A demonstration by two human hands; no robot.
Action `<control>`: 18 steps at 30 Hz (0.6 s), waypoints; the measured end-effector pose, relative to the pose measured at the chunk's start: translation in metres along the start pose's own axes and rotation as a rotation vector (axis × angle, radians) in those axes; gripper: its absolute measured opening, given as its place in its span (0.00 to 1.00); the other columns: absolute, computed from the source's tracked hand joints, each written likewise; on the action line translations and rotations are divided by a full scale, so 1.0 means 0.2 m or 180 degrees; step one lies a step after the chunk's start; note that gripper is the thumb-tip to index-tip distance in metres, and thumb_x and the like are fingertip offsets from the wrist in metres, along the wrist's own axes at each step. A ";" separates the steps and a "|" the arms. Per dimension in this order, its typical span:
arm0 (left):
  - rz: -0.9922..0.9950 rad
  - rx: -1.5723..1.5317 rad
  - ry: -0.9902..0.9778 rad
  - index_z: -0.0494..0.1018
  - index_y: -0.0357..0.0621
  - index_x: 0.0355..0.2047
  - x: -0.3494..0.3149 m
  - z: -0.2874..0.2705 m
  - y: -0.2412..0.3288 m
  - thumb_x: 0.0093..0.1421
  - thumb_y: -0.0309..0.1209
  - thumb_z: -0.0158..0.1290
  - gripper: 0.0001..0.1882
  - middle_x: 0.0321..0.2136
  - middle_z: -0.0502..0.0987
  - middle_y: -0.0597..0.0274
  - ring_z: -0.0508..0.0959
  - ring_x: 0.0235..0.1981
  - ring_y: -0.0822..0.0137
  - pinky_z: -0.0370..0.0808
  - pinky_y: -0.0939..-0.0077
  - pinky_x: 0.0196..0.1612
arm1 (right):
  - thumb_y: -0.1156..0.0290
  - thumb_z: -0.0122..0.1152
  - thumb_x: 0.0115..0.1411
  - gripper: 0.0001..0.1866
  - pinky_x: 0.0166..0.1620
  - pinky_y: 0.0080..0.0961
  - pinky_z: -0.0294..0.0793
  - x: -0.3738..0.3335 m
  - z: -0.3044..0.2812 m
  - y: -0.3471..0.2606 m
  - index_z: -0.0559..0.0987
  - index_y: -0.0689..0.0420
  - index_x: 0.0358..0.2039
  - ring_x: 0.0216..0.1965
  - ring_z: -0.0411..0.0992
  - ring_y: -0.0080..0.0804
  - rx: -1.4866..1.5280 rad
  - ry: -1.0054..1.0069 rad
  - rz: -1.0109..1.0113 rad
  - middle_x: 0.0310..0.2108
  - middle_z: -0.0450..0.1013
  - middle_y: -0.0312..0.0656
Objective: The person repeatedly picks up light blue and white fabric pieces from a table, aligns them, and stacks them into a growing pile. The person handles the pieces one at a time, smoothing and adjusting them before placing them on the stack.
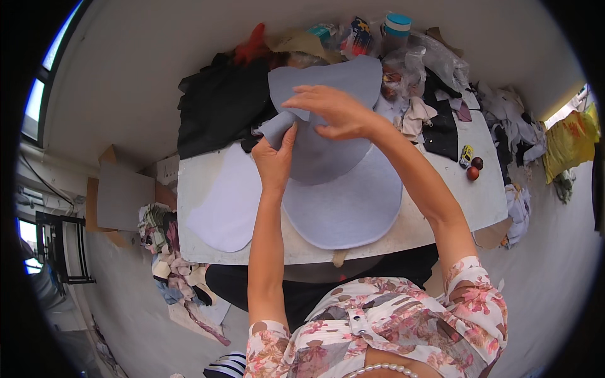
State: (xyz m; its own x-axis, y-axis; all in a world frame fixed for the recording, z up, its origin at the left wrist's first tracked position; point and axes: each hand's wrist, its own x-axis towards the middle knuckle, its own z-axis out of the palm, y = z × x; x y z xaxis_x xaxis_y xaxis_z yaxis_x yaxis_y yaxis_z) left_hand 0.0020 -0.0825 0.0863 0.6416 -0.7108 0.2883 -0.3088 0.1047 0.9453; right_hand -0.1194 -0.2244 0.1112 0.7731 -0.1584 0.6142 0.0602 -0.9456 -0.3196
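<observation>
Left hand (277, 153): centre of frame, thumb and fingers pinching the curled-up left edge of the grey sheet (353, 79). Right hand (337, 113): just right of it, fingers spread and pointing left, over the same sheet; can't tell if it touches. Grey sheet is upper centre, its lower part overlapping the lower sheet (343, 217), also grey, rounded bottom, mid-frame near the front edge of the table (476, 205). White sheet (224, 201) lies flat on the table, left of the lower sheet. Black cloth (220, 104) heaped upper left of centre. Top centre-right: jar (397, 28) with blue lid, clear plastic bags (435, 53). Right of the grey sheet: beige cloth (418, 120), black strip (440, 132). Right part of table: small yellow toy car (466, 156), two dark red balls (472, 173) just beside it. Yellow bag (570, 145) far right. Scrap pile (179, 271) lower left, below cardboard box (126, 198).
</observation>
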 end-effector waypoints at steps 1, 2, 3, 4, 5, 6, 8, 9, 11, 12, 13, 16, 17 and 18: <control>0.0344 0.0216 -0.0030 0.80 0.38 0.36 -0.02 0.00 0.04 0.57 0.34 0.61 0.12 0.26 0.79 0.69 0.73 0.28 0.79 0.69 0.84 0.35 | 0.76 0.63 0.45 0.18 0.56 0.42 0.64 0.03 0.01 0.03 0.78 0.55 0.40 0.45 0.72 0.42 0.0011 -0.0435 0.0076 0.37 0.76 0.41; 0.0666 0.0365 0.0064 0.80 0.38 0.35 -0.02 0.00 0.07 0.58 0.33 0.60 0.10 0.24 0.78 0.70 0.72 0.26 0.80 0.68 0.85 0.32 | 0.77 0.62 0.45 0.17 0.59 0.43 0.62 0.05 0.00 0.06 0.78 0.55 0.39 0.45 0.72 0.42 0.0023 -0.0873 0.0156 0.37 0.76 0.42; 0.0971 0.0516 0.0179 0.79 0.38 0.35 -0.02 -0.02 0.09 0.59 0.32 0.59 0.09 0.23 0.78 0.71 0.71 0.24 0.80 0.68 0.85 0.30 | 0.77 0.62 0.44 0.16 0.60 0.43 0.61 0.04 -0.01 0.09 0.78 0.56 0.37 0.45 0.72 0.43 -0.0309 -0.1034 0.0304 0.36 0.76 0.42; 0.1295 0.0656 0.0323 0.79 0.38 0.35 -0.01 -0.04 0.11 0.60 0.30 0.58 0.08 0.22 0.77 0.71 0.70 0.22 0.81 0.67 0.85 0.28 | 0.78 0.61 0.44 0.15 0.60 0.43 0.61 0.01 -0.08 0.12 0.79 0.56 0.36 0.45 0.72 0.43 -0.0662 -0.1196 0.0423 0.35 0.76 0.43; 0.1066 0.0884 0.0341 0.79 0.37 0.35 -0.02 -0.10 0.09 0.61 0.29 0.57 0.07 0.22 0.77 0.73 0.70 0.23 0.81 0.67 0.86 0.29 | 0.78 0.61 0.44 0.13 0.60 0.44 0.60 -0.03 -0.14 0.16 0.79 0.57 0.34 0.44 0.72 0.44 -0.1021 -0.1357 0.0548 0.34 0.76 0.43; 0.0960 0.0808 0.0397 0.79 0.37 0.36 -0.02 -0.14 0.08 0.61 0.28 0.56 0.07 0.24 0.77 0.72 0.71 0.25 0.81 0.67 0.86 0.30 | 0.78 0.61 0.45 0.12 0.56 0.41 0.63 -0.10 -0.21 0.22 0.79 0.57 0.33 0.42 0.73 0.40 -0.1033 -0.1029 0.0613 0.34 0.76 0.43; 0.0778 0.0538 0.0533 0.78 0.38 0.37 -0.02 -0.20 0.07 0.62 0.29 0.55 0.08 0.25 0.77 0.72 0.70 0.26 0.82 0.66 0.87 0.29 | 0.78 0.62 0.47 0.10 0.50 0.34 0.68 -0.23 -0.33 0.27 0.79 0.58 0.33 0.39 0.73 0.33 -0.0446 -0.0463 0.0967 0.32 0.75 0.42; 0.0695 0.0325 0.0606 0.78 0.38 0.38 -0.02 -0.21 0.05 0.62 0.30 0.55 0.08 0.24 0.76 0.72 0.69 0.24 0.83 0.65 0.87 0.28 | 0.78 0.63 0.48 0.10 0.46 0.31 0.69 -0.29 -0.38 0.25 0.79 0.58 0.33 0.37 0.72 0.29 0.0134 -0.0228 0.1268 0.31 0.75 0.40; 0.0553 -0.0139 0.0654 0.77 0.39 0.40 -0.02 -0.25 0.05 0.63 0.31 0.55 0.09 0.25 0.76 0.72 0.69 0.24 0.84 0.65 0.87 0.27 | 0.77 0.64 0.50 0.09 0.42 0.24 0.69 -0.35 -0.44 0.19 0.79 0.58 0.34 0.35 0.70 0.23 0.1113 0.0161 0.1682 0.30 0.74 0.37; 0.0483 -0.0422 0.0620 0.76 0.39 0.42 -0.03 -0.26 0.04 0.63 0.30 0.54 0.10 0.27 0.76 0.72 0.69 0.25 0.84 0.65 0.87 0.28 | 0.76 0.65 0.51 0.08 0.40 0.21 0.69 -0.37 -0.46 0.15 0.79 0.58 0.34 0.34 0.69 0.20 0.1488 0.0291 0.1819 0.30 0.74 0.35; 0.0394 -0.0683 0.0590 0.75 0.39 0.43 -0.05 -0.28 0.04 0.64 0.30 0.53 0.10 0.29 0.76 0.71 0.70 0.26 0.84 0.66 0.87 0.29 | 0.75 0.65 0.53 0.08 0.38 0.17 0.68 -0.39 -0.46 0.10 0.78 0.59 0.34 0.34 0.68 0.17 0.1890 0.0413 0.1966 0.29 0.73 0.32; 0.0135 -0.1164 0.0430 0.75 0.38 0.38 -0.08 -0.29 0.07 0.65 0.34 0.51 0.10 0.30 0.76 0.70 0.73 0.30 0.81 0.69 0.88 0.33 | 0.68 0.57 0.63 0.08 0.35 0.12 0.62 -0.49 -0.45 0.02 0.78 0.60 0.35 0.31 0.63 0.13 0.1932 0.0696 0.1775 0.28 0.68 0.25; -0.0036 -0.1331 0.0378 0.75 0.38 0.37 -0.09 -0.30 0.10 0.66 0.35 0.51 0.11 0.30 0.76 0.70 0.73 0.30 0.81 0.69 0.88 0.33 | 0.67 0.56 0.64 0.09 0.35 0.11 0.62 -0.51 -0.45 -0.01 0.78 0.59 0.36 0.31 0.62 0.13 0.1934 0.0846 0.1681 0.28 0.68 0.25; -0.0118 -0.1365 0.0352 0.74 0.39 0.38 -0.10 -0.31 0.10 0.66 0.37 0.49 0.13 0.32 0.76 0.69 0.74 0.31 0.81 0.70 0.87 0.35 | 0.63 0.53 0.65 0.12 0.35 0.12 0.62 -0.54 -0.46 -0.05 0.78 0.59 0.37 0.30 0.62 0.13 0.1697 0.0936 0.1540 0.28 0.68 0.24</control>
State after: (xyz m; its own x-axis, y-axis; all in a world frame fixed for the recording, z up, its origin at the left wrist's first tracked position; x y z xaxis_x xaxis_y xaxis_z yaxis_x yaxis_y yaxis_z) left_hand 0.0262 -0.0231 0.1092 0.7251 -0.6433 0.2457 0.0199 0.3763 0.9263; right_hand -0.2609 -0.2238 0.1147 0.5960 -0.6581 0.4601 0.1120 -0.4993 -0.8592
